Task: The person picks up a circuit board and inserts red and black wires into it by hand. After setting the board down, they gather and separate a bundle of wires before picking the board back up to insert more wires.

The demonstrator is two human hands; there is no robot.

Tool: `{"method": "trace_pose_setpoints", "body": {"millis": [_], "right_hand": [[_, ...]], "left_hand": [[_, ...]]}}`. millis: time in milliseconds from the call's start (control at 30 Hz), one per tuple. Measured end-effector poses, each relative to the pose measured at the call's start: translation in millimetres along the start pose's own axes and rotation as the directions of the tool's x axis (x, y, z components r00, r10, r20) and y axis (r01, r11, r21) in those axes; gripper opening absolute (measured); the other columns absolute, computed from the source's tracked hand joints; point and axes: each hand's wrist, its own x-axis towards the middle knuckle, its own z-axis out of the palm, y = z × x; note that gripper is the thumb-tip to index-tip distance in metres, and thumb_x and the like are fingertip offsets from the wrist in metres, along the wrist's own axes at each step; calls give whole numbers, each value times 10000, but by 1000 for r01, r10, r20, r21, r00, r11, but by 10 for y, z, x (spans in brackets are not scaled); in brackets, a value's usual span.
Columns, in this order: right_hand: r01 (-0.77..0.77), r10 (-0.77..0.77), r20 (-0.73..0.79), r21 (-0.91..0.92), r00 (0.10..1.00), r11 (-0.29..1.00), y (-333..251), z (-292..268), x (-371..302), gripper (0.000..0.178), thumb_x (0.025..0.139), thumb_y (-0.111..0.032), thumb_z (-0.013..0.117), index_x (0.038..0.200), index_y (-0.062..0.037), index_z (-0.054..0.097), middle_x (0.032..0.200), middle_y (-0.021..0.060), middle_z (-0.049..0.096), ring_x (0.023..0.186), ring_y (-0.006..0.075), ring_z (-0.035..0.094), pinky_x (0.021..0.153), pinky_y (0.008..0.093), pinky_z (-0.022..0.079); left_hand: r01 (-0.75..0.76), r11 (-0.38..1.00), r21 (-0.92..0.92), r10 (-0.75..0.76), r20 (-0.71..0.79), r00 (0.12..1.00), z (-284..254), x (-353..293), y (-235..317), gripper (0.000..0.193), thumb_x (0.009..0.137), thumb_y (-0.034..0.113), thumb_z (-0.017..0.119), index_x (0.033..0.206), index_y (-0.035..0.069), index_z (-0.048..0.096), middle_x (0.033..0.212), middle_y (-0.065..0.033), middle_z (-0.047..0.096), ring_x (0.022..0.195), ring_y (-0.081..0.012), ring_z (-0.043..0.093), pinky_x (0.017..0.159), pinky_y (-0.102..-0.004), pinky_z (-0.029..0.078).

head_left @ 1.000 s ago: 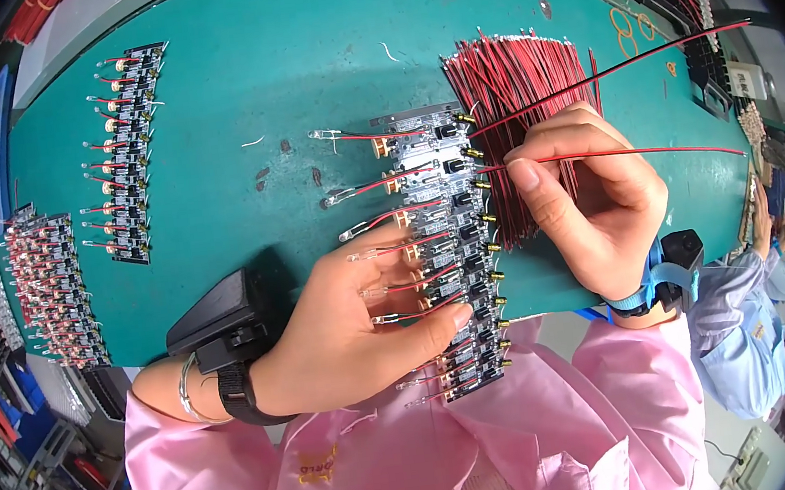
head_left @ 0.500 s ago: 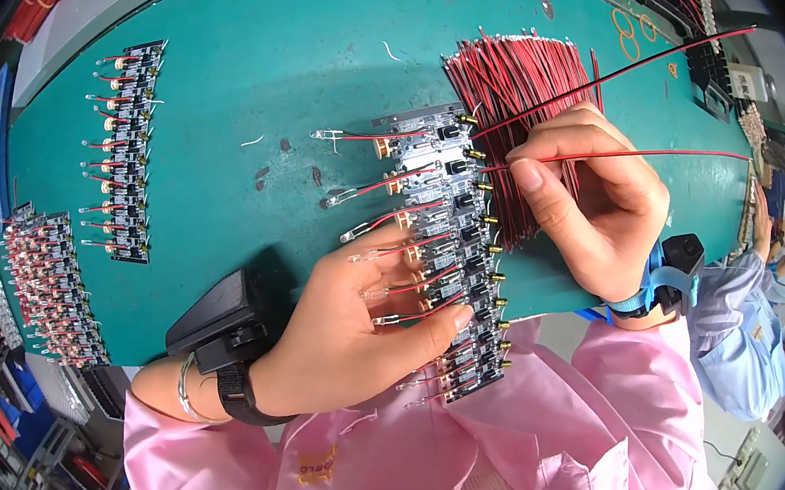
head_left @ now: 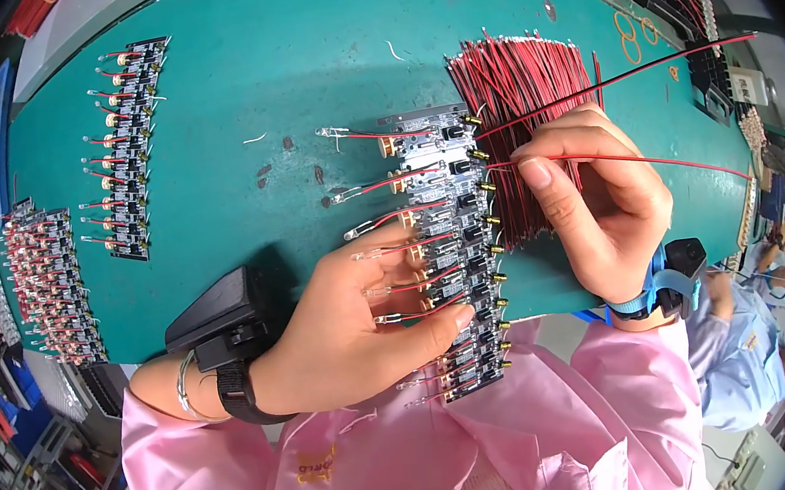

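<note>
My left hand is closed around the lower part of a long circuit board strip, its thumb lying across the board. Clear LEDs on red leads stick out along the strip's left edge, and small brass-coloured parts line its right edge. Between thumb and fingers, my right hand pinches a thin red wire, whose inner end reaches the strip's right edge. Above it, a red-and-black wire runs from near the strip's top out to the right. A thick bundle of red and black wires lies just beyond my right hand.
Another LED-fitted strip lies at the far left of the green table. A stack of similar strips sits nearer at the left edge. Rubber bands lie at the back right. A person in light blue sits at the right.
The strip's upper end and my right hand have shifted very slightly right, wire still pinched. At the right, the person in blue has moved their arm.
</note>
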Motion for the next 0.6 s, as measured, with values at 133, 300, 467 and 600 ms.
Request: {"method": "trace_pose_setpoints", "body": {"millis": [133,300,467,600], "right_hand": [[-7,7,13,4,1000,1000,-18,-9,8,121,694,54,642,806,29,601,744,82,598,593,138,477,562,231,389],[-98,97,19,63,995,993,-76,-6,10,102,714,59,624,811,38,600,756,94,603,604,144,490,576,235,401],[-111,106,57,108,993,988,-72,-28,12,102,725,55,623,823,45,601,781,103,607,612,145,498,586,239,408],[-32,25,82,85,996,996,-23,-52,-16,110,745,62,583,854,71,566,844,137,599,762,194,511,712,295,400]], "left_hand": [[-46,999,-4,46,6,999,4,2,-17,362,751,-31,589,1094,12,482,955,-7,570,855,-66,551,710,-213,463],[-48,999,12,48,9,999,5,-1,-4,366,751,-32,589,1099,12,484,964,-5,567,865,-66,547,718,-213,462],[-41,999,-3,41,24,999,-1,0,-19,377,752,-32,589,1110,13,481,979,-3,562,873,-65,544,729,-214,463],[-34,999,-11,34,22,999,3,-6,-14,388,753,-32,588,1121,12,473,983,-4,560,876,-65,542,732,-213,464]]}}
